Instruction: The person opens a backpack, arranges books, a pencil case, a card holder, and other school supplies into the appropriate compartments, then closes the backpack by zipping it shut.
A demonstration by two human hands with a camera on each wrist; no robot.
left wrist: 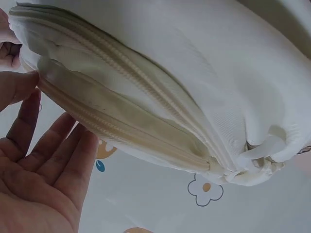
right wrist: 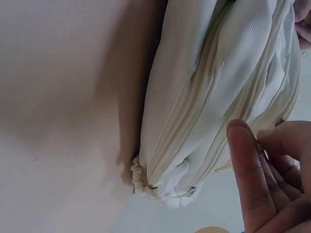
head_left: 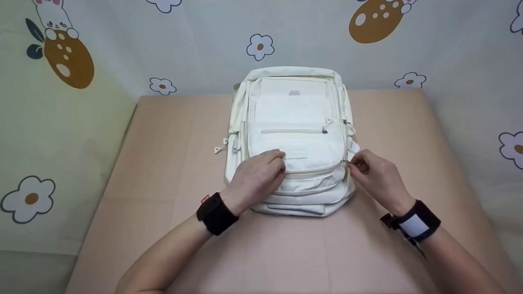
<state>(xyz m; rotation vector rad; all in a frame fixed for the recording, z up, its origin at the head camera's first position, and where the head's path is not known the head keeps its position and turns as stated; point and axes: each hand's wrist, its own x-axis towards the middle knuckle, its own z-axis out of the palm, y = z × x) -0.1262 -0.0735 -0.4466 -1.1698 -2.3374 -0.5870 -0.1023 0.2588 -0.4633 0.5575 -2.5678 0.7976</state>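
A cream backpack (head_left: 292,112) lies on its back on the table, front side up. My left hand (head_left: 258,174) pinches the edge of its front pocket between thumb and forefinger, the other fingers stretched out below. In the left wrist view that pocket's zipper (left wrist: 131,73) gapes, its two toothed edges apart. At the pocket's right side, my right hand (head_left: 378,175) pinches the front zipper's pull, which its fingertips mostly hide. The metal slider (right wrist: 279,122) shows just beyond those fingertips in the right wrist view.
A short zipper (head_left: 293,131) with a dangling pull crosses the upper front. Another cord pull (head_left: 220,147) sticks out at the left side. The pinkish-beige table (head_left: 171,163) meets a pale curtain (head_left: 212,45) printed with flowers and rabbits behind the backpack.
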